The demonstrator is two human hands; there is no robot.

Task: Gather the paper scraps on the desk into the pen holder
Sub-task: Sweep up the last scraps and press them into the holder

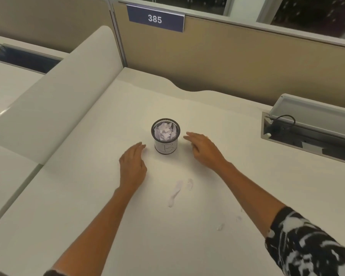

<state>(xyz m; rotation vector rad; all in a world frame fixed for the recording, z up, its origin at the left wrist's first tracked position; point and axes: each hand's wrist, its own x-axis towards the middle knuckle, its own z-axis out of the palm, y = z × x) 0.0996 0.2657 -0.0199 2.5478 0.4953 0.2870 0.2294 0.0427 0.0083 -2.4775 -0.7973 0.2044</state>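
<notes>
A black mesh pen holder [166, 147] with a white label marked "B" stands upright in the middle of the white desk [88, 206]. White paper scraps [165, 130] fill it to the rim. My left hand [132, 166] hovers just left of the holder, fingers apart, holding nothing. My right hand [202, 148] lies to the right of the holder, fingers stretched, also with nothing in it. Nearer to me, pale scraps lie on the desk: a long one [174, 193], a short one [190, 183] and small bits [220, 226].
A curved white divider [54, 96] borders the desk on the left. A tan partition [247, 62] with a blue "385" sign [155, 18] closes the back. An open cable tray [307, 128] with a black cord sits at the right.
</notes>
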